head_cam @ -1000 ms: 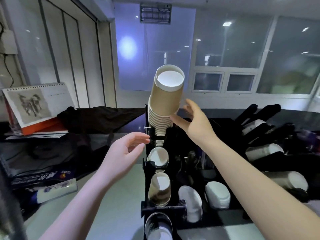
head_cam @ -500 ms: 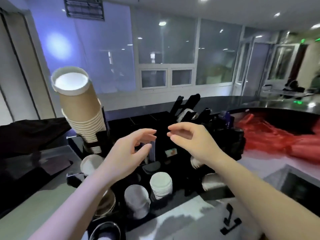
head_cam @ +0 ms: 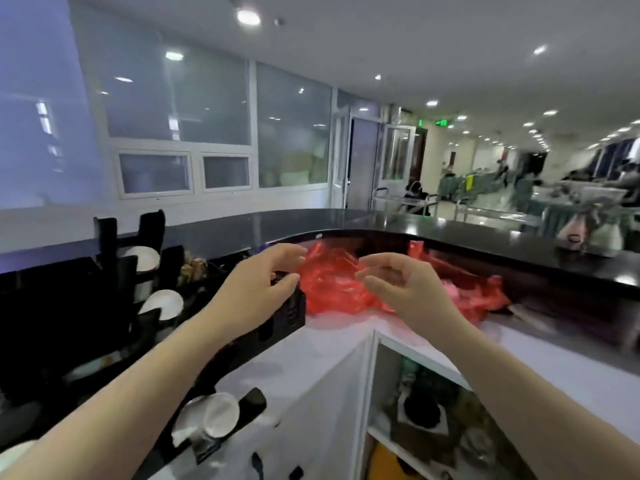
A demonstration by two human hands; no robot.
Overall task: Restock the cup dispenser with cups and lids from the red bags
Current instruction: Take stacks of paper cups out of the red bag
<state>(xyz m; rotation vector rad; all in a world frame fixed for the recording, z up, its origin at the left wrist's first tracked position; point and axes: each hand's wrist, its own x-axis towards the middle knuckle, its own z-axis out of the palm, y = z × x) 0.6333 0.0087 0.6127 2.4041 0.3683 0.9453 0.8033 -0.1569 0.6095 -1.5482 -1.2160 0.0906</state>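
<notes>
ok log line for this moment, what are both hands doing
phase: reaching for red bags | left hand: open, empty | right hand: open, empty | dispenser: at left, cups loaded

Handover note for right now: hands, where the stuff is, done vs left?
Left hand: empty, fingers loosely curled, raised in front of the red bags.
Right hand: empty, same pose, also in front of the bags; contact cannot be told.
Bags: lying crumpled on the white counter under the black ledge.
Dispenser: at left, several slots showing white cups or lids.
Done: some slots stocked.
Left: likely pull the next stack from the bags and load it.
</notes>
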